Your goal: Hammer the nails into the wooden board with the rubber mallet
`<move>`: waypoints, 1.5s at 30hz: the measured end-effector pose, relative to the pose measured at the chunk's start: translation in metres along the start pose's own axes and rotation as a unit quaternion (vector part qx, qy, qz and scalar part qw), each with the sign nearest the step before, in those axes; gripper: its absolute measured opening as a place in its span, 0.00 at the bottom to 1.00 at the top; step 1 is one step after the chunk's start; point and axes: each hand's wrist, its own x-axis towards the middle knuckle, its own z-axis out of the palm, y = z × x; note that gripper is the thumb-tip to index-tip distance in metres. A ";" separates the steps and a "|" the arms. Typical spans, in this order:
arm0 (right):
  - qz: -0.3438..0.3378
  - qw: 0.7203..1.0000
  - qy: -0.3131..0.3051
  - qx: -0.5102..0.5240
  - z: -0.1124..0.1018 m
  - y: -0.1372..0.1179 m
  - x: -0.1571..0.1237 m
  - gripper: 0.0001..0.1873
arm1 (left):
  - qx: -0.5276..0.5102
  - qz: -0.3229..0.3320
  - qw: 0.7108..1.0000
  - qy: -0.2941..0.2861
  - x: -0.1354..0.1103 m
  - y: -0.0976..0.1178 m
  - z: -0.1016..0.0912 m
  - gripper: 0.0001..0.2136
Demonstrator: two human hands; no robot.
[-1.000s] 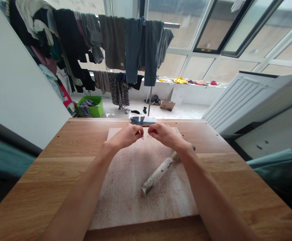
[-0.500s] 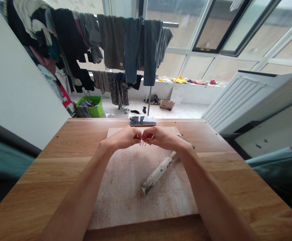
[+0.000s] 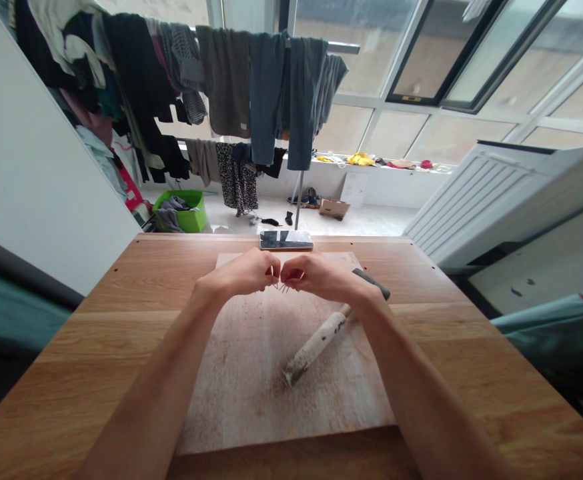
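Mid-frame, curled inward, the bare left hand [image 3: 248, 273] and bare right hand [image 3: 316, 275] pinch thin grey metal pins [image 3: 285, 289] between fingertips — number unclear; the right forearm [image 3: 396, 350] partly hides a dark-headed, white-gripped hammer [image 3: 316, 345].

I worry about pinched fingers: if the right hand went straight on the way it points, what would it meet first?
Most likely the left hand: the right hand points across at it, with thin nails showing just below the gap. That gap looks slight, but depth is hard to judge.

Hammer grip [image 3: 316, 347] wht w/ blk spots, tbl [image 3: 101, 347] brn w/ grain, bin [image 3: 196, 220] grn.
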 end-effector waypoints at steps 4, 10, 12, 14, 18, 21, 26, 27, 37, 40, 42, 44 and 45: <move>0.012 1.000 0.000 0.001 0.001 0.001 0.000 0.06 | 0.003 -0.002 1.000 -0.002 0.000 0.000 0.000 0.07; -0.017 1.000 0.001 0.003 -0.001 -0.003 0.000 0.07 | -0.022 0.007 1.000 -0.019 0.001 0.001 0.001 0.06; -0.026 1.000 -0.002 0.004 -0.002 -0.005 -0.001 0.08 | -0.031 0.017 0.999 -0.022 0.002 0.001 0.001 0.06; -0.030 0.999 -0.006 0.008 -0.002 -0.006 -0.001 0.09 | -0.033 0.019 0.999 -0.025 0.002 0.000 0.001 0.06; -0.025 1.000 -0.012 0.015 -0.003 -0.005 -0.001 0.07 | -0.015 0.013 0.999 -0.031 0.004 -0.003 0.001 0.05; -0.006 1.000 -0.018 0.021 -0.005 -0.004 -0.003 0.06 | -0.004 0.006 1.000 -0.026 0.004 -0.005 0.001 0.05; 0.008 0.999 -0.024 0.022 -0.007 -0.006 -0.005 0.06 | -0.003 -0.002 1.000 -0.029 0.004 -0.002 0.002 0.05; 0.002 0.999 -0.027 0.020 -0.007 -0.007 -0.005 0.07 | -0.007 0.000 1.000 -0.030 0.004 -0.001 0.002 0.05; 0.022 0.992 -0.061 0.104 -0.011 -0.017 -0.007 0.10 | -0.104 0.026 0.992 -0.061 0.005 -0.001 0.004 0.06; 0.027 0.993 -0.056 0.103 -0.012 -0.018 -0.008 0.08 | -0.121 0.015 0.990 -0.071 0.005 -0.002 0.003 0.06; 0.021 0.994 -0.052 0.090 -0.012 -0.018 -0.008 0.08 | -0.128 0.007 0.989 -0.077 0.004 -0.001 0.001 0.07; 0.020 0.995 -0.054 0.085 -0.012 -0.018 -0.007 0.08 | -0.127 0.003 0.989 -0.077 0.002 0.002 -0.002 0.07; 0.020 0.995 -0.054 0.087 -0.012 -0.017 -0.007 0.08 | -0.124 0.002 0.989 -0.075 0.000 0.004 -0.003 0.07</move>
